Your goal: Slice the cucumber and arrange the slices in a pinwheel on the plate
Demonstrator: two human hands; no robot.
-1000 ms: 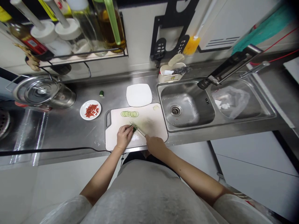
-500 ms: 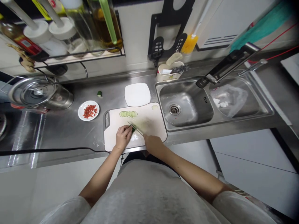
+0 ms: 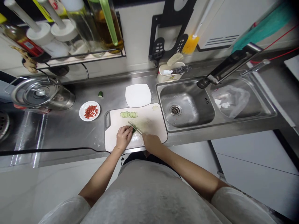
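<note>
My right hand (image 3: 152, 142) grips a knife (image 3: 136, 128) by its handle, the blade pointing up and left over the cutting board (image 3: 116, 141). My left hand (image 3: 123, 137) is closed on a dark green piece of cucumber (image 3: 134, 130), largely hidden by the fingers and the blade. The knife lies against the cucumber, close to the left fingertips. Above the hands, a row of overlapping cucumber slices (image 3: 129, 114) rests on the board. A single pale slice (image 3: 155, 108) sits at the board's upper right corner.
Behind the board lies a white square plate (image 3: 138, 95). To the left are a small plate (image 3: 81, 115) of red bits, a cucumber end (image 3: 100, 94) and a steel pot (image 3: 63, 98). A double sink (image 3: 198, 109) with a black faucet (image 3: 221, 70) adjoins the right side.
My right hand and the knife have shifted slightly left toward my left hand. The whole view has moved a little; the slices and plates stay in place.
</note>
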